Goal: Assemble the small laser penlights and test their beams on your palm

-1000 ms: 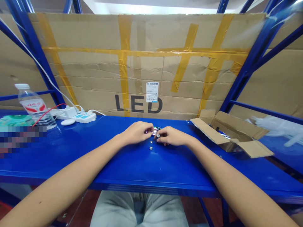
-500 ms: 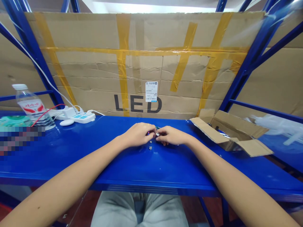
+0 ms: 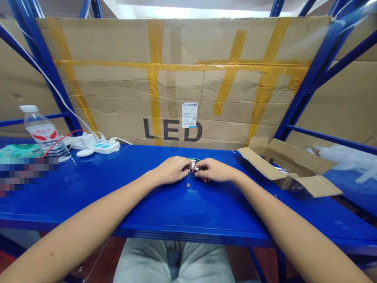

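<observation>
Both of my hands rest together at the middle of the blue shelf-table (image 3: pixel 165 204). My left hand (image 3: pixel 172 169) is curled with its fingertips pinched on a small part with pink and green bits (image 3: pixel 192 162). My right hand (image 3: pixel 214 169) is also closed, pinching a tiny silver round piece (image 3: pixel 196 168) right against that part. Another small silver piece (image 3: pixel 187 184) lies loose on the blue surface just below my fingers.
An open cardboard box (image 3: pixel 290 167) sits at the right. At the left stand a water bottle (image 3: pixel 41 131), a white power strip (image 3: pixel 101 146) with a red wire, and a green packet (image 3: pixel 19 150). A taped cardboard sheet marked LED (image 3: pixel 176 78) forms the back wall.
My hands stay together in the same spot; the fingers shift only slightly on the small part. The loose silver piece has not moved.
</observation>
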The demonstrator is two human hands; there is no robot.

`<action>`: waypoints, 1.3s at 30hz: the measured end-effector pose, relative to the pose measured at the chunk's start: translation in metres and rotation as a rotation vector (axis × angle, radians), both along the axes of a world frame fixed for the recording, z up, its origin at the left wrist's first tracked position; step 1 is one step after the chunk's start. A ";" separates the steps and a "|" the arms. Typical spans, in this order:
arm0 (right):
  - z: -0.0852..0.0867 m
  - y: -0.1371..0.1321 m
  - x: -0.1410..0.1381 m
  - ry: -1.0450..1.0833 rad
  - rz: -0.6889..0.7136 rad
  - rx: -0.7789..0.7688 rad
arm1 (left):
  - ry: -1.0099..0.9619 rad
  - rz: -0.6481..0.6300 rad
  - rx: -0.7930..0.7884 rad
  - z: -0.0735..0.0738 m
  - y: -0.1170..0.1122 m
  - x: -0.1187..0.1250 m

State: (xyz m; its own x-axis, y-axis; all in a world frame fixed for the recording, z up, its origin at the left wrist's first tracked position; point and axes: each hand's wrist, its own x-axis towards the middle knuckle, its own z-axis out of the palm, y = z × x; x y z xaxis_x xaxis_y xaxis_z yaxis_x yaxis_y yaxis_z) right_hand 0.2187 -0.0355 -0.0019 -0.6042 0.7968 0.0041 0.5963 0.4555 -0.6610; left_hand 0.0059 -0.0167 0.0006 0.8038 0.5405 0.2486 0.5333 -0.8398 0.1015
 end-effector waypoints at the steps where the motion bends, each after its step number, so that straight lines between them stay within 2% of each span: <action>1: 0.000 0.000 0.000 0.006 -0.005 -0.001 | -0.072 0.006 0.011 0.000 0.000 0.000; 4: 0.001 -0.001 -0.002 0.026 -0.015 0.007 | -0.281 -0.007 0.035 0.000 -0.001 0.003; 6: 0.001 -0.002 -0.003 0.035 -0.019 0.013 | -0.330 -0.049 0.051 0.000 -0.004 0.004; 11: 0.003 -0.003 -0.004 0.056 -0.008 0.005 | -0.238 -0.130 0.062 -0.001 -0.009 0.006; 17: 0.003 -0.003 -0.003 0.063 -0.033 -0.022 | -0.240 -0.087 0.058 0.007 -0.008 0.000; 20: 0.003 -0.003 -0.002 0.042 -0.039 -0.009 | -0.166 -0.097 -0.022 0.014 -0.009 -0.004; 25: 0.006 -0.003 -0.001 -0.019 -0.067 0.123 | 0.031 -0.159 -0.319 0.017 -0.012 -0.009; 29: 0.007 -0.003 -0.001 -0.043 -0.078 0.167 | 0.055 -0.183 -0.305 0.012 -0.009 -0.007; 32: 0.005 -0.002 -0.002 -0.054 -0.072 0.194 | -0.066 -0.149 -0.193 0.008 -0.004 -0.004; 35: 0.002 -0.001 -0.005 -0.076 -0.130 0.328 | -0.331 -0.058 -0.090 0.007 0.000 -0.002; 37: 0.001 -0.001 -0.008 -0.097 -0.161 0.400 | -0.451 -0.014 -0.072 0.005 0.000 0.001; 39: 0.000 -0.002 -0.010 -0.102 -0.163 0.397 | -0.497 0.004 -0.074 0.003 -0.002 0.003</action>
State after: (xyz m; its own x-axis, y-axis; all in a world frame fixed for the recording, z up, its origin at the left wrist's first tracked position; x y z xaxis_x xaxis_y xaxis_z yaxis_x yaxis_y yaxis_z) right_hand 0.2084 -0.0376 -0.0021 -0.4838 0.8305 0.2760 0.7346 0.5568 -0.3877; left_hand 0.0089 -0.0184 0.0041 0.5956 0.5742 0.5618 0.4087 -0.8187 0.4034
